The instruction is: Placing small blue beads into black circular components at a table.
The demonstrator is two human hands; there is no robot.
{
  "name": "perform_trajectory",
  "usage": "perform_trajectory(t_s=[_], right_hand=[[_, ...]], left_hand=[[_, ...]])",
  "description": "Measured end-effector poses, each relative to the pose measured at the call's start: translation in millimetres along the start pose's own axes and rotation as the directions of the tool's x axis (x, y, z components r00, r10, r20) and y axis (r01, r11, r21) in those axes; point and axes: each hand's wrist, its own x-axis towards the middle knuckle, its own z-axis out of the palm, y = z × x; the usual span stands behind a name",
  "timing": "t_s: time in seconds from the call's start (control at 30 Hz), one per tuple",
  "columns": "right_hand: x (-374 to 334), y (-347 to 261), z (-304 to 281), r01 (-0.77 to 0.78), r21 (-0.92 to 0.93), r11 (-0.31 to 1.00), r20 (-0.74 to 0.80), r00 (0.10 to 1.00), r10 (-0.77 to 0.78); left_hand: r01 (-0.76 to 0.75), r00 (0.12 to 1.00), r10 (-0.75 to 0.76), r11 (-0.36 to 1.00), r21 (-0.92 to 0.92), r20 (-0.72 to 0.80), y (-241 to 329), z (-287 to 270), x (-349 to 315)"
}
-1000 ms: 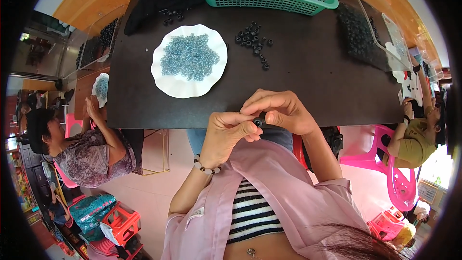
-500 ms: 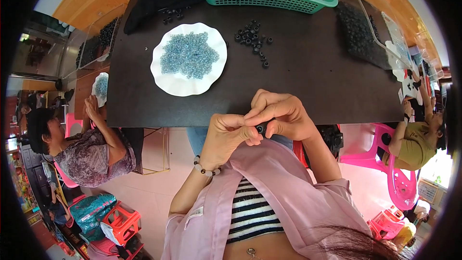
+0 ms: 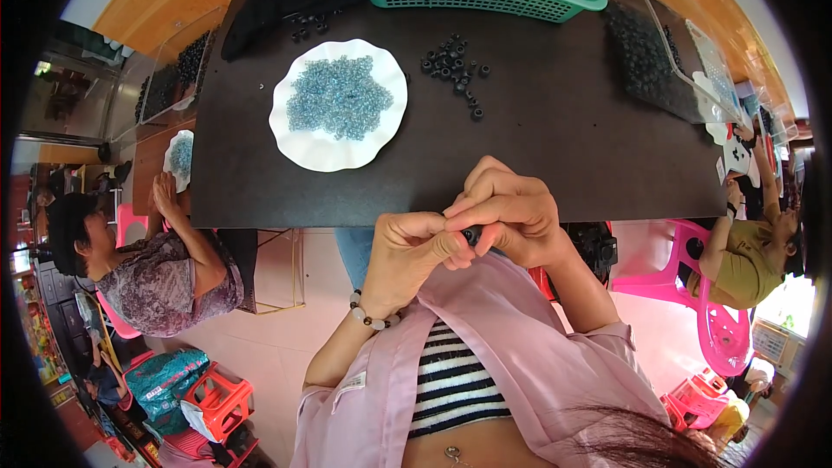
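1. Dark table (image 3: 598,156): spans the upper and central frame.
2. Green basket (image 3: 468,2): at the top edge, with perforated sides, filled with black beads.
3. White plate (image 3: 299,154): scalloped rim, left of centre, bearing a heap of small translucent blue beads (image 3: 338,95).
4. Right hand (image 3: 511,217): just right of centre, fingers bent and drawn in, fingertips meeting those of the left; whether it also grips the bead cannot be told.
5. Left hand (image 3: 412,247): at centre, thumb and fingers pinching a black bead.
6. Loose black beads (image 3: 455,65): scattered, upper centre.
7. Black bead (image 3: 471,236): at centre, between the two hands, partly hidden by fingertips.
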Motion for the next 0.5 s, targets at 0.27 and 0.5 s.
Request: perform_trajectory(t_s=[0.27,0.5], right_hand=[[3.7,2.2,4.7,-0.072,0.086,0.994,-0.054,0.996,0.077],[-6.2,1.7,2.0,-0.132,0.069,0.989,-0.103,0.985,0.138]], left_hand=[[-0.082,0.994,0.074,0.991,-0.102,-0.086,-3.5,5.6,-3.0],[-0.156,0.978,0.141,0.983,-0.093,-0.156,-9.6,2.1,-3.8]])
